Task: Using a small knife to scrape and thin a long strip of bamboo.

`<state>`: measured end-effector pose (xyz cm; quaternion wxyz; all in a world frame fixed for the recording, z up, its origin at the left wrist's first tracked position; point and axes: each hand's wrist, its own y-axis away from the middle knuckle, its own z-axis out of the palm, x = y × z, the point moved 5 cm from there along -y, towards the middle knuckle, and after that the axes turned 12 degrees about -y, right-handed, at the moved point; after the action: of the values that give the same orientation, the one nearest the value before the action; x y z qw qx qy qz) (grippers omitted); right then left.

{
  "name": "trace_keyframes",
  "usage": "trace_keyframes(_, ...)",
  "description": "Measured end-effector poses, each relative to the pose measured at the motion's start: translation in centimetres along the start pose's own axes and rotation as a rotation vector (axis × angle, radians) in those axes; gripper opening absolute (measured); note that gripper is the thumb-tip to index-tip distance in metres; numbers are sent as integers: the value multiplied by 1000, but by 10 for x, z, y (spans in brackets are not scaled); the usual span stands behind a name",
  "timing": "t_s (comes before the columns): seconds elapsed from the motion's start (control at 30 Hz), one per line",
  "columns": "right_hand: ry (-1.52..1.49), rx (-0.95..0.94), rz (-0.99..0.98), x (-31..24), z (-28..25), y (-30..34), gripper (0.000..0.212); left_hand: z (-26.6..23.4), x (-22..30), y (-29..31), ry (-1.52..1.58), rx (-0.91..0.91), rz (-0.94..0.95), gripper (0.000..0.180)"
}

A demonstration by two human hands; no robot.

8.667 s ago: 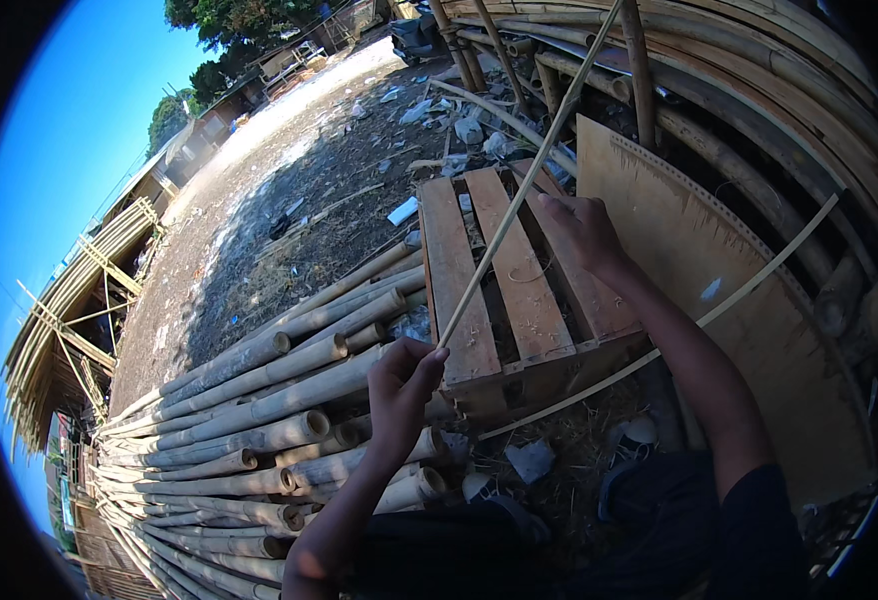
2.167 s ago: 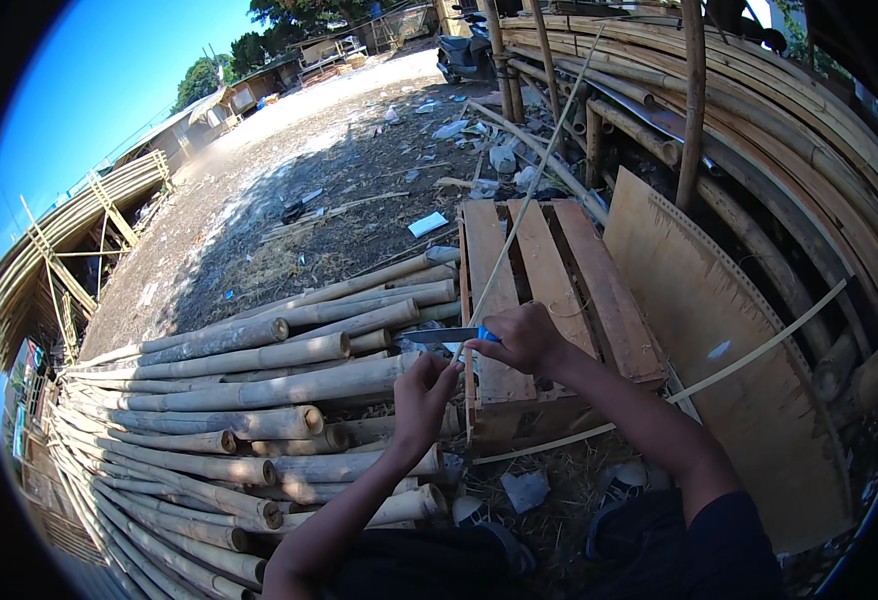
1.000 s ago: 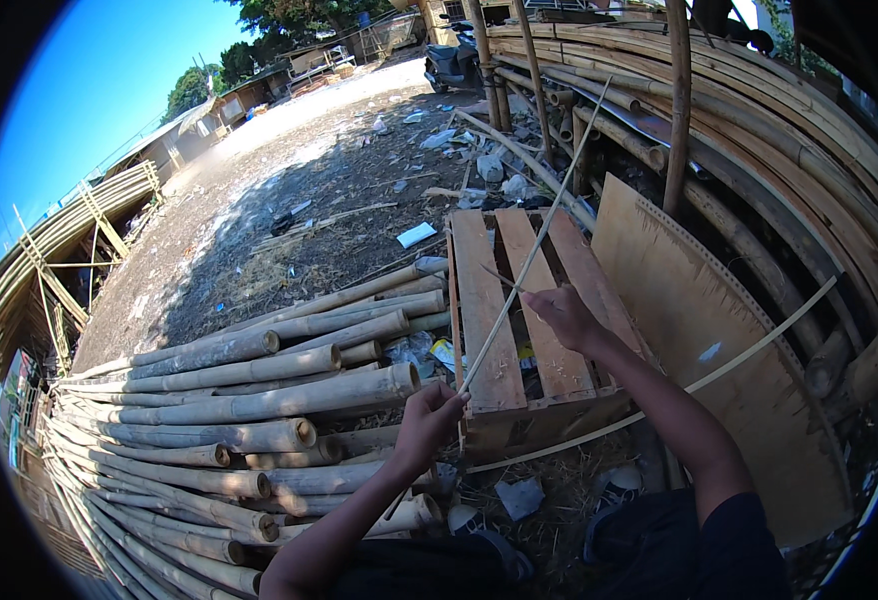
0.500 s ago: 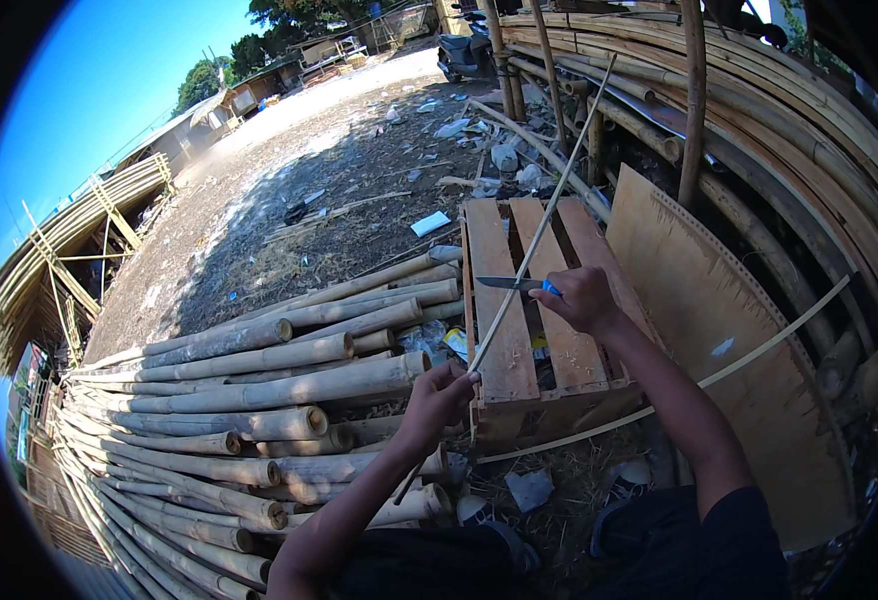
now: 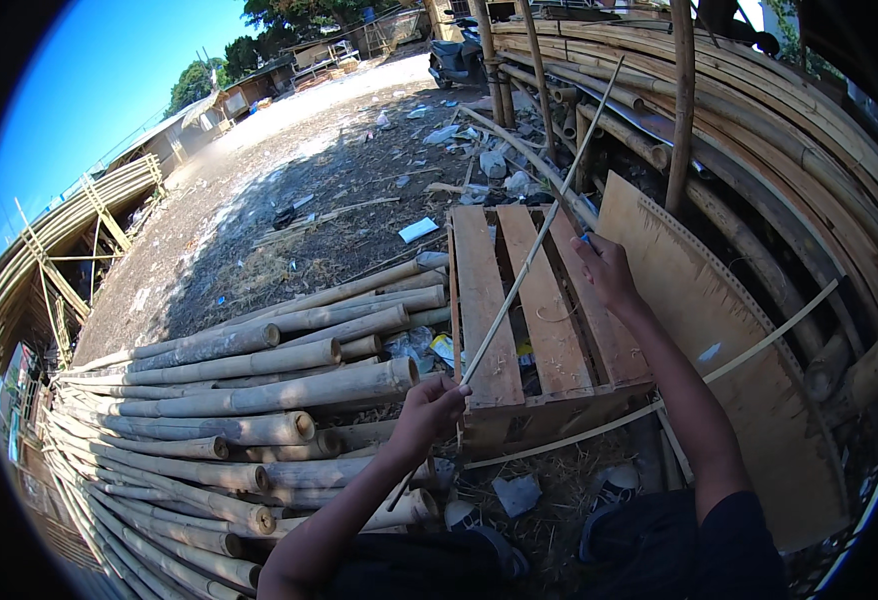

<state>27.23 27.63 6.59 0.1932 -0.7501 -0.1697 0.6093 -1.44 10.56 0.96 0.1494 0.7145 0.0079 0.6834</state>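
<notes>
A long, thin bamboo strip (image 5: 515,288) slants from lower left to upper right over a slatted wooden crate (image 5: 479,335). My left hand (image 5: 427,412) is closed around it beside the crate's near left corner, and its tail hangs below the fist. Farther along the strip, my right hand (image 5: 607,272) grips a knife (image 5: 585,238) by its blue handle. The blade is hard to make out against the strip and wood; it seems to lie at or close to the strip. Shavings and a thin curl (image 5: 559,316) lie on the slats.
Stacked bamboo poles (image 5: 289,375) spread along the left, cut ends toward the crate. A plywood sheet (image 5: 709,330) leans at right, crossed by another pale strip (image 5: 779,328). Split bamboo (image 5: 759,110) is piled behind upright posts (image 5: 681,110). Litter and a motorbike (image 5: 456,62) are farther back.
My right hand has moved the knife away from me, up along the strip toward its far end. A thin curl now shows on the slats. My left hand keeps its hold.
</notes>
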Motion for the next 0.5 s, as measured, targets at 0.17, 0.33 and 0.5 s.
trace_keyframes(0.17,-64,-168,-190,-30,33,21,51,-7,-3,-3,24,56,-37,20)
trace_keyframes(0.33,181,-523,-337,-40,106,79,55,-6,-10,-5,63,68,-53,17)
trace_keyframes(0.5,307,-470,-327,-38,121,85,56,-17,-7,-1,-333,288,129,19)
